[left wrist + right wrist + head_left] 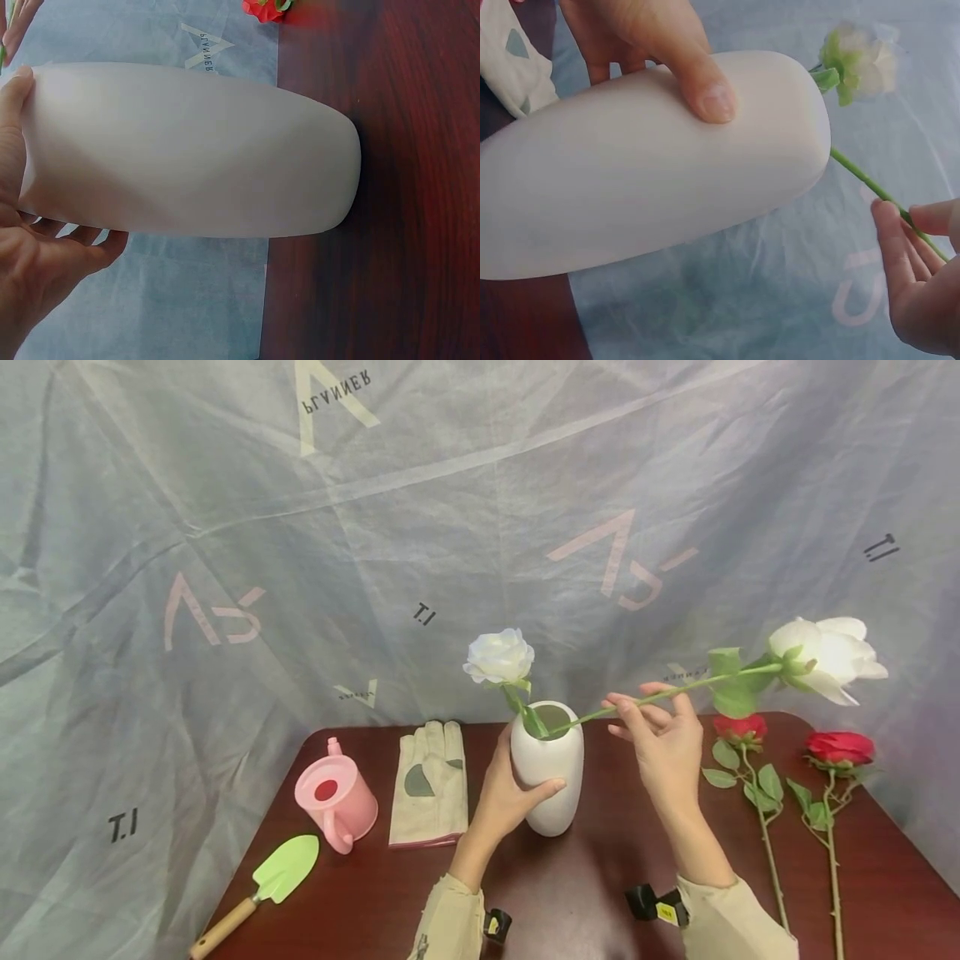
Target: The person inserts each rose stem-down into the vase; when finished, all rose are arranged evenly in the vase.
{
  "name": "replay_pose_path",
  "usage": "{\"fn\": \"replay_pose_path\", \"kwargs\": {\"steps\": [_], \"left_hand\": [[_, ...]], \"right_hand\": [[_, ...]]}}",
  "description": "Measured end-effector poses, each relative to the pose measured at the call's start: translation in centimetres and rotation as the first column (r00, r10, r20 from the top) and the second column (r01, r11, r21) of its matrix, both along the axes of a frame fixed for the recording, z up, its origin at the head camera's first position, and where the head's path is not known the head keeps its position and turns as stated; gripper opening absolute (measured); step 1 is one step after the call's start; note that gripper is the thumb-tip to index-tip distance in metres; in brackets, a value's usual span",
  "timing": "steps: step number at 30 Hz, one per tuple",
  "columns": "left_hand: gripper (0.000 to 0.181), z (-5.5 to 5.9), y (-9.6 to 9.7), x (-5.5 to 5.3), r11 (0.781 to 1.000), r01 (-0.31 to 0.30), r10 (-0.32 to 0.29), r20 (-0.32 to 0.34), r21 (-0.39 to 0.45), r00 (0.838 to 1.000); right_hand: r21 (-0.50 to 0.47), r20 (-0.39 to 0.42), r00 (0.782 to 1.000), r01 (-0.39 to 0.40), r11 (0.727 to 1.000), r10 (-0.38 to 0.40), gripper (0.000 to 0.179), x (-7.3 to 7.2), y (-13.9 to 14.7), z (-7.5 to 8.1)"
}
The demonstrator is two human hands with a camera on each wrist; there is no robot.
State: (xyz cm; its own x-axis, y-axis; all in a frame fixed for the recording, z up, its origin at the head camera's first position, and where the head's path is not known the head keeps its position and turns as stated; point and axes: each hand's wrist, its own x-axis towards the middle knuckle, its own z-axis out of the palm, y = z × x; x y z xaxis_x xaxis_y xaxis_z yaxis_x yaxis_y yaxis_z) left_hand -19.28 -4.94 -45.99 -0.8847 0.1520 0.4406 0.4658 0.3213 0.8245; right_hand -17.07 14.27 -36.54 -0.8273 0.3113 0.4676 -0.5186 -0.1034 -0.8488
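Note:
A white vase (558,777) stands on the table, gripped around its side by my left hand (506,793); the thumb lies across its front in the right wrist view. One white rose (498,656) stands in the vase, leaning left. My right hand (670,756) pinches the green stem of a second white rose (832,660) between thumb and fingers. That stem slants down to the left, its lower end inside the vase's mouth, while the bloom hangs out to the right. How deep the stem goes is hidden by the vase wall.
Two red roses, a nearer one (840,747) and another (740,727), lie at the right of the dark red table (570,910). On the left are a pink watering can (356,793), a green trowel (287,867) and pale gloves (431,785). A grey cloth (480,527) hangs behind.

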Motion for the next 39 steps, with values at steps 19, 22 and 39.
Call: {"fn": "replay_pose_path", "kwargs": {"steps": [19,22,39], "left_hand": [[0.1,-0.3,-0.3,0.3,1.0,0.014,-0.014,0.01,-0.023,1.0],[0.1,-0.3,-0.2,0.2,0.999,0.013,-0.013,0.001,-0.031,1.0],[0.099,-0.3,-0.1,0.2,0.999,-0.001,0.0,-0.012,-0.045,1.0]], "right_hand": [[0.737,0.14,0.987,-0.049,0.674,-0.082,0.028,-2.8,-2.7,1.2],[0.755,0.143,0.985,-0.049,0.654,-0.091,0.03,-3.2,-2.9,1.1],[0.82,0.262,0.964,-0.24,0.519,0.031,0.041,-4.4,-3.7,2.1]]}}
